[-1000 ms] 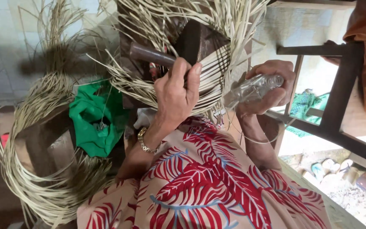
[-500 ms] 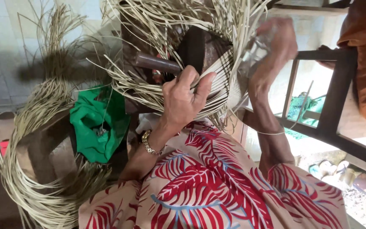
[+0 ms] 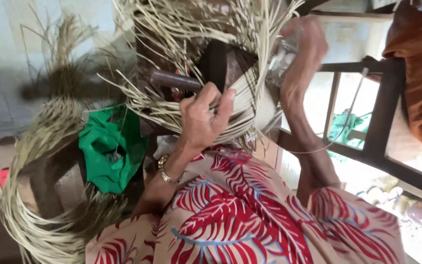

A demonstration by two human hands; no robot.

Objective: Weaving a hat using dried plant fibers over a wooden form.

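Note:
A half-woven straw piece sits on a dark wooden form, with loose pale strands splaying out all round it. My left hand presses against the woven part, fingers curled over the strands beside a dark wooden handle. Raised at the right edge of the weave, my right hand grips a clear shiny object, blurred by motion. A gold bracelet circles my left wrist. My lap is covered by cloth with red leaf print.
A crumpled green bag lies at the left. Coils of pale straw hang around a wooden stool. A dark wooden chair frame with orange cloth stands at the right.
My right hand has risen with the clear object from beside the weave's lower right to its upper right edge. My left hand has stayed on the weave.

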